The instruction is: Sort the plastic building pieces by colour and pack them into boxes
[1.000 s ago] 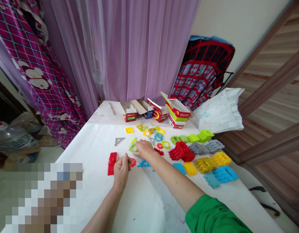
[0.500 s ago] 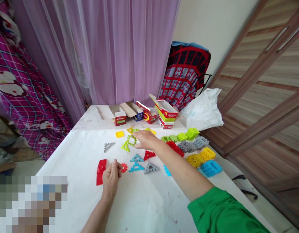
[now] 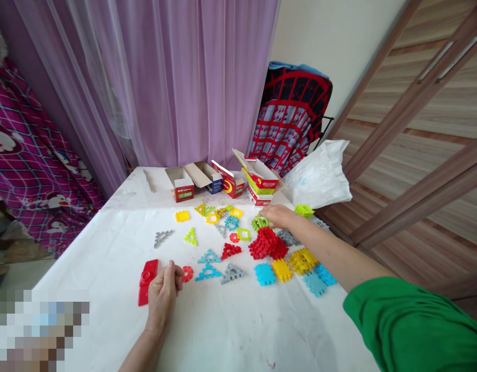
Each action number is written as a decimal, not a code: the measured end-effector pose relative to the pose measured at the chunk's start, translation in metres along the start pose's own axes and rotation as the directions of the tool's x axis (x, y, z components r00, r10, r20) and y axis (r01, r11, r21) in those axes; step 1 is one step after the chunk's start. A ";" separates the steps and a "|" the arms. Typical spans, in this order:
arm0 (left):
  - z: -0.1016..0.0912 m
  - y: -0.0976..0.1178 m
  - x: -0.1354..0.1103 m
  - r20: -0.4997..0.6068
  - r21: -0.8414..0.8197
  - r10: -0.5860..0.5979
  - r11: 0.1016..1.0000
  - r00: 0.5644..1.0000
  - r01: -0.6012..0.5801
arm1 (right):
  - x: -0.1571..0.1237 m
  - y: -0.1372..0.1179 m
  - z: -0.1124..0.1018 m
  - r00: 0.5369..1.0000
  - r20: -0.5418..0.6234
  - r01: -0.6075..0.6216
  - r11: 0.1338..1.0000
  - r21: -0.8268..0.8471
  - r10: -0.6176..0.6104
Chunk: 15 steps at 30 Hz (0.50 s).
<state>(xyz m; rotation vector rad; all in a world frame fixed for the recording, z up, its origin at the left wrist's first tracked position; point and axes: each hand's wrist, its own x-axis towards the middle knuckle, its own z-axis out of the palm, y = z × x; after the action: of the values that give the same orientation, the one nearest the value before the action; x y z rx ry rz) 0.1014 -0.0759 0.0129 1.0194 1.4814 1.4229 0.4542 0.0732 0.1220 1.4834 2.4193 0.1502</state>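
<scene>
1. Right hand is at the light-green notched plastic pieces; whether it grips one cannot be told.
2. Those pieces lie just behind the heaped red notched plastic pieces.
3. Left hand curls loosely beside a red oblong plastic block, contents hidden.
4. Open printed cardboard boxes stand farther back.

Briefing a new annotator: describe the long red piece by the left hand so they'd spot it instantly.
On the white-covered table, find the left hand. The long red piece lies just left of it. Unlike the toothed red pieces farther right, its long sides look straight and smooth.
</scene>
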 end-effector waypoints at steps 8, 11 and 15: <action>0.000 0.004 0.002 0.003 0.043 0.006 0.999 1.000 -0.006 | 0.008 -0.002 0.012 0.999 0.041 0.021 1.000 0.023 -0.022; 0.000 0.003 0.001 0.002 0.040 0.018 0.999 1.000 -0.018 | 0.010 -0.002 0.014 0.998 0.069 0.007 1.000 0.010 -0.008; 0.003 0.002 0.003 -0.006 0.077 0.046 0.996 0.999 -0.045 | 0.011 0.000 0.008 0.998 0.069 0.000 1.000 0.015 -0.001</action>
<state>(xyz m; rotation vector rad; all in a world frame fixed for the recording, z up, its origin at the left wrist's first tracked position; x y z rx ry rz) 0.1029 -0.0718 0.0143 1.1023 1.5380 1.4122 0.4524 0.0828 0.1118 1.4696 2.3714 0.0800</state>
